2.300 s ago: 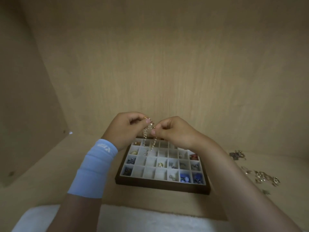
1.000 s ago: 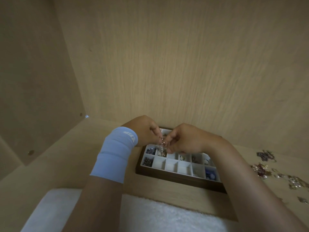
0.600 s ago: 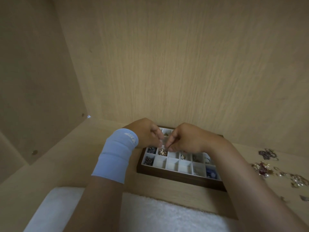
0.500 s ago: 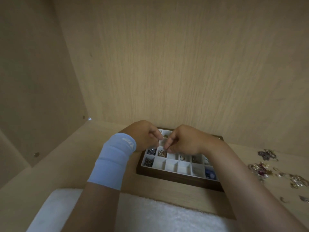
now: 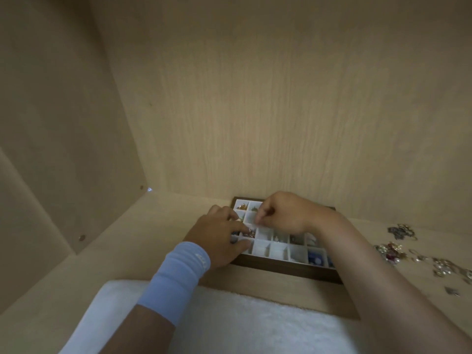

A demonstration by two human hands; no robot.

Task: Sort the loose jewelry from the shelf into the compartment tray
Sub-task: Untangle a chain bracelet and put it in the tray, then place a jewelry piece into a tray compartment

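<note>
the left hand point(image 5: 219, 237) lies with spread fingers on the left cells of the compartment tray point(image 5: 286, 268), a dark wooden frame with white cells by the back wall point(image 5: 255, 123). the right hand point(image 5: 283, 215) curls its fingertips above it; whether they pinch anything i cannot tell. loose jewelry point(image 5: 390, 251) lies to the right, partly cut off.

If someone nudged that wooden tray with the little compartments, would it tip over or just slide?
Probably slide: the tray is low and wide, lying flat on the smooth shelf. Its dark wooden frame looks stiff. The small pieces inside might rattle, but the dividers should keep them apart.
</note>
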